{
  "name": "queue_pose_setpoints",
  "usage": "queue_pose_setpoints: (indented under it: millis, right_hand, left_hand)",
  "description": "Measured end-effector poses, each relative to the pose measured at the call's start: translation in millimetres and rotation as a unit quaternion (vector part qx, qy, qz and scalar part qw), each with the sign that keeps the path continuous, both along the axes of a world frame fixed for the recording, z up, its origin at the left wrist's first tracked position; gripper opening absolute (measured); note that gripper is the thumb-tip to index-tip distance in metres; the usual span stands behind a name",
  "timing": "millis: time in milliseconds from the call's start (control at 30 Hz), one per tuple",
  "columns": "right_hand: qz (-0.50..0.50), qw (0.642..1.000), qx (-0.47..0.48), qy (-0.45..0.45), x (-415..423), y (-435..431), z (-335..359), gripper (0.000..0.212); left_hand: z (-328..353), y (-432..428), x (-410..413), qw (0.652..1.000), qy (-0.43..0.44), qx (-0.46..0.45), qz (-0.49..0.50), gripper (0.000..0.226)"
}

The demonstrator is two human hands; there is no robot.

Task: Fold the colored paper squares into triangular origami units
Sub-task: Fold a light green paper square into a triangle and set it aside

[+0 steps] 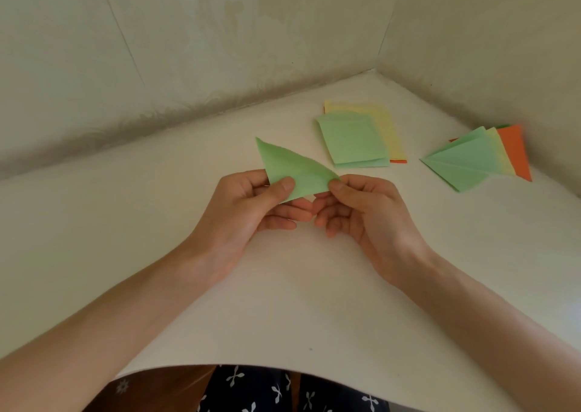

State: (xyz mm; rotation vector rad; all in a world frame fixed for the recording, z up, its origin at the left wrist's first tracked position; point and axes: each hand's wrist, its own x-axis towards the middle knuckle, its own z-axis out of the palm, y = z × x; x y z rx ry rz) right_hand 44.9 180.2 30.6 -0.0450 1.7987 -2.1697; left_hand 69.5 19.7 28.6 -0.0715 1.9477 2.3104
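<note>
A green paper folded into a triangle is held above the white table. My left hand pinches its lower left part between thumb and fingers. My right hand pinches its right tip. A stack of flat paper squares, green on top of yellow and orange, lies behind the hands. To the right lies a pile of folded triangular units, green on top, then yellow and orange.
Pale walls meet in a corner close behind the table and run along its far and right edges. The table's near edge curves just above my lap in dark patterned fabric.
</note>
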Motion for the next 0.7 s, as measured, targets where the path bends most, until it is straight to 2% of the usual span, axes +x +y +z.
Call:
queue_pose_setpoints:
  millis: [367,567,700]
  right_hand:
    - [0.046,0.998,-0.006,-0.031,-1.6,4.6,2.9,0.027]
    - [0.067,0.997,0.016,0.017,0.5,7.6,4.0,0.019]
    - [0.031,0.998,0.030,0.038,0.8,6.4,3.8,0.017]
  left_hand:
    - [0.8,-1.4,-1.4,1.000,-0.008,0.009,0.014,0.016]
    - [1.5,-3.9,-0.5,1.000,0.013,-0.001,0.013,0.016]
    - [0.9,-3.9,0.6,0.999,0.026,-0.014,0.018,0.016]
